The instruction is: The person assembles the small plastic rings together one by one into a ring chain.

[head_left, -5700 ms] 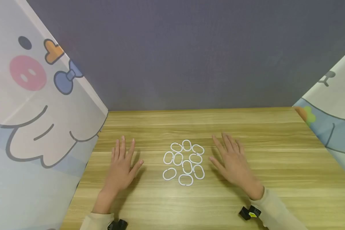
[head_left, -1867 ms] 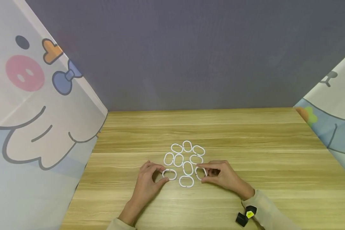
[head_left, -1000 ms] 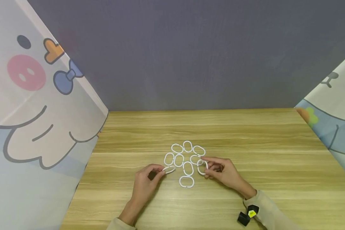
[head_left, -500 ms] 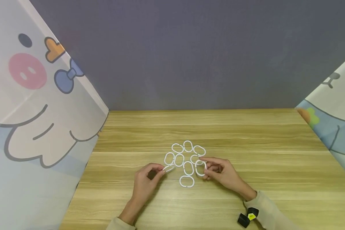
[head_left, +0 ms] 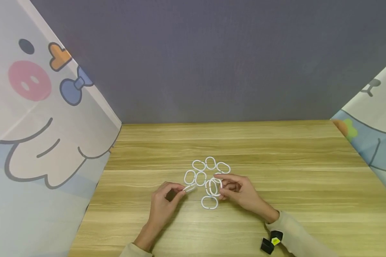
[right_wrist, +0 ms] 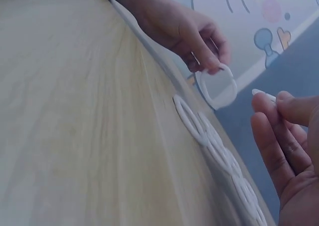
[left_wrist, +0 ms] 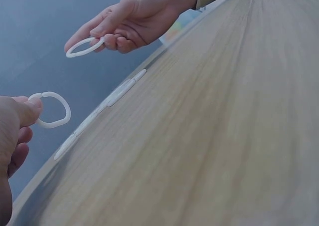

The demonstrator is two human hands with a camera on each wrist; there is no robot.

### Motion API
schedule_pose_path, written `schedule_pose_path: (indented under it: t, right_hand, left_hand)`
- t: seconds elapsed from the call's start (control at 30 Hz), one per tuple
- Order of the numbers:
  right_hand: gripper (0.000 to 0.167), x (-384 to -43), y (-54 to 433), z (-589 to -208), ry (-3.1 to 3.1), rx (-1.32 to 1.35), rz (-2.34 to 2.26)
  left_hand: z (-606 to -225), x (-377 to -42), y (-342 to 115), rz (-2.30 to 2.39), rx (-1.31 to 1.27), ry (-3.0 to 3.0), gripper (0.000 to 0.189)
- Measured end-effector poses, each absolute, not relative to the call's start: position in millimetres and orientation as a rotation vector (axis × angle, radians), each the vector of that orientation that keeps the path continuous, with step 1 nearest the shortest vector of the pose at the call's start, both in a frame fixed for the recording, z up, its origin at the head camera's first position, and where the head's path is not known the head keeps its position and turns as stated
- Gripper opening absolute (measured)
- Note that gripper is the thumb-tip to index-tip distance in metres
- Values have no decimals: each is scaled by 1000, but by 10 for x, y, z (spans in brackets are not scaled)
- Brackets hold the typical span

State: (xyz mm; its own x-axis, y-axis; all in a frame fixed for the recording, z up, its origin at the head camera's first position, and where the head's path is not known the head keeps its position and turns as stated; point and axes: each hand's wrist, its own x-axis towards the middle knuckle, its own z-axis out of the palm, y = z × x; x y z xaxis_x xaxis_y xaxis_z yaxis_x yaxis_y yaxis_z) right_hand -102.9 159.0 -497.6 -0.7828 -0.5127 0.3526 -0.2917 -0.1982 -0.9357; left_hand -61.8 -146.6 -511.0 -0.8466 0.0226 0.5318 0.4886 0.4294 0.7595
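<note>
My left hand (head_left: 163, 204) pinches a white oval split ring (left_wrist: 69, 111) between thumb and forefinger. In the head view that ring shows tilted, as a narrow oval. My right hand (head_left: 241, 192) pinches a second white split ring (left_wrist: 82, 53) by its side, thumb below and forefinger above. The two held rings are apart, and the left wrist view shows both above the table. Several like rings lie flat in a loose cluster, among them a front ring (head_left: 202, 202) and a back ring (head_left: 206, 163). The right hand and its ring partly cover two of them.
The wooden table (head_left: 276, 150) ends at a dark grey panel (head_left: 225, 64) at the back. Panels with cartoon prints stand at the left (head_left: 93, 117) and right (head_left: 373, 117). A small black device (head_left: 271, 242) sits on the right wrist.
From resting open beside the cluster, both hands have come in and each lifted one ring off the table. In the last half second the right hand has moved left with its ring; the left stays nearly still.
</note>
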Motion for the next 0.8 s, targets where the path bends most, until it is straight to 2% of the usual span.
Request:
schedule_pose_path:
  t: [0.8]
  right_hand:
    - [45,-981,1238,-4886,1906,-848,-2052]
  left_hand:
    - [-5101,-606,-1467,-1388,-583,-2218,30]
